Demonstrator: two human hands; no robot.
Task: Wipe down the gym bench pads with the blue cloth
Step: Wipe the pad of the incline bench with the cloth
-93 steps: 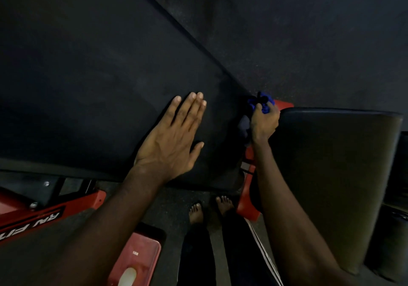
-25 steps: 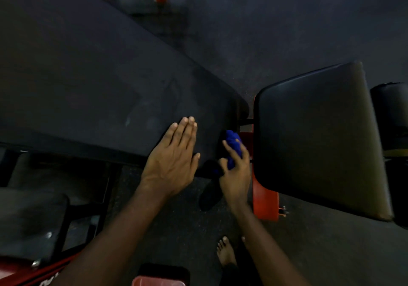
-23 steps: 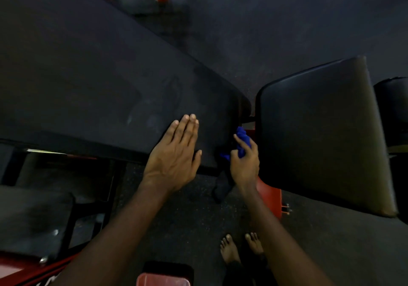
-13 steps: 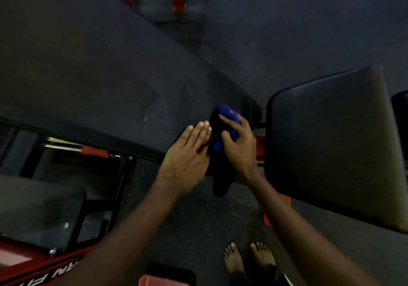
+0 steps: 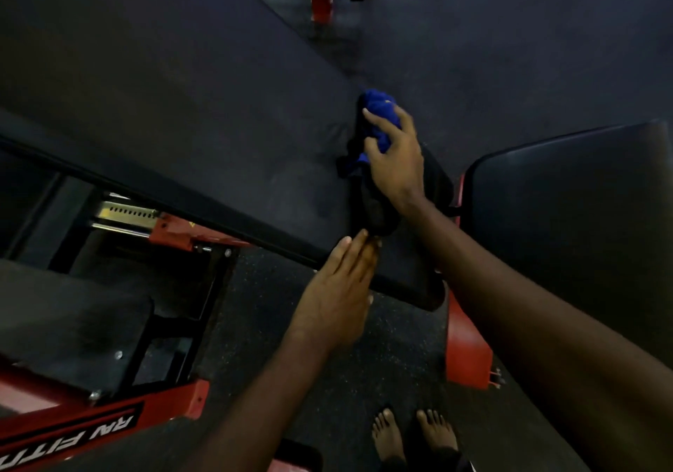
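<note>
one blue cloth (image 5: 378,107) lies bunched on the long pad (image 5: 182,107), near its lower end, under the right hand (image 5: 395,165), whose fingers curl over it and grip it. the left hand (image 5: 335,300) lies flat, fingers straight and together, tips touching the pad's near edge. two pads show: the long one and a seat pad (image 5: 564,216) beside it.

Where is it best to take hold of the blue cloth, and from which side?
Probably its bunched middle, from above, as the right hand does: the blue cloth lies heaped on the long pad, so a downward grip also presses it.
</note>
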